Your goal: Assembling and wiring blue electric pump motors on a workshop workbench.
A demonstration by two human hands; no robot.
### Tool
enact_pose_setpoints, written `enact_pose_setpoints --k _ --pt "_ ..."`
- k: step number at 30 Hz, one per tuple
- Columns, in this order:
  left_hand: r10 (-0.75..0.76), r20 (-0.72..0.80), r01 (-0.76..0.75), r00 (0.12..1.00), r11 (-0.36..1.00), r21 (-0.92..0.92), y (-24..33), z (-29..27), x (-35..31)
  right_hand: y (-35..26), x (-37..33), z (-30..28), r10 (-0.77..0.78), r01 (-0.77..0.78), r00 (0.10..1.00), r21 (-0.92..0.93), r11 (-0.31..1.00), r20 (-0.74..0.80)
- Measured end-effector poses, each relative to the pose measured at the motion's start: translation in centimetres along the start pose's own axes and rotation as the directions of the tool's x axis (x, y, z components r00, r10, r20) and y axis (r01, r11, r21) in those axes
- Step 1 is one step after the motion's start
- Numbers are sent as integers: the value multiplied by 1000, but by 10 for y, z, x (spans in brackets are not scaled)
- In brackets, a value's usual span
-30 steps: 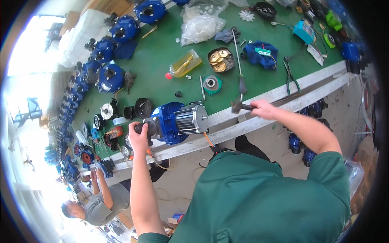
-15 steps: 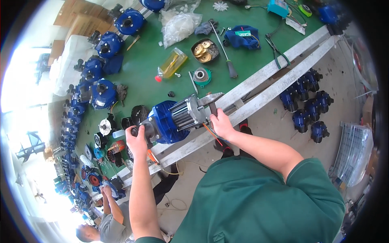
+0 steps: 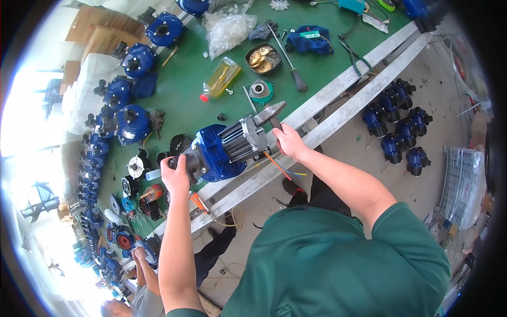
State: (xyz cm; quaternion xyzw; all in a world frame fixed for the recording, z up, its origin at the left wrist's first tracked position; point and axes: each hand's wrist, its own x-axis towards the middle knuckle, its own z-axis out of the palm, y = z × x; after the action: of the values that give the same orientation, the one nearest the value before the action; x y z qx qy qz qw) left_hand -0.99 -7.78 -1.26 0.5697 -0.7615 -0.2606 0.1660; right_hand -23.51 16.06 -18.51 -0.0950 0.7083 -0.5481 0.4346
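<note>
A blue electric water pump [image 3: 212,154] with a ribbed silver motor body [image 3: 244,140] lies across the bench's metal front rail. My left hand [image 3: 175,171] is closed around the dark pipe fitting at the pump's left end. With its fingers wrapped round the handle, my right hand [image 3: 288,140] grips a hammer [image 3: 270,113]. The hammer's grey head is at the right end of the motor body; whether it touches is hard to tell. Coloured wires [image 3: 280,166] hang from the underside of the motor body.
Behind the pump lie a bottle of yellow liquid [image 3: 221,79], a bowl of brass discs [image 3: 264,58], a green-rimmed flange [image 3: 260,91], a screwdriver [image 3: 297,78] and pliers [image 3: 355,55]. Blue pumps [image 3: 132,124] line the left; several stand on the right floor. A co-worker [image 3: 145,296] is at lower left.
The hammer in my right hand has risen and turned, so its head now shows fully beside the motor's end. My left hand stays on the pump's left end.
</note>
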Motion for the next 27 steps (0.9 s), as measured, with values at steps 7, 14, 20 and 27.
enact_pose_setpoints --k 7,14,20,27 --pt "-16 7 16 1000 1000 5 12 6 -1 10 -8 25 -189 221 958 140 965 -215" --pt "42 -61 -42 997 999 -1 -7 4 3 -25 -18 6 -24 52 997 410 911 -74" --pt "45 -70 -43 997 998 39 -9 3 3 -31 -24 -2 19 -47 992 228 972 125" --pt "47 -82 -47 996 999 -7 -3 4 2 -10 -87 16 -48 53 999 357 932 -21"
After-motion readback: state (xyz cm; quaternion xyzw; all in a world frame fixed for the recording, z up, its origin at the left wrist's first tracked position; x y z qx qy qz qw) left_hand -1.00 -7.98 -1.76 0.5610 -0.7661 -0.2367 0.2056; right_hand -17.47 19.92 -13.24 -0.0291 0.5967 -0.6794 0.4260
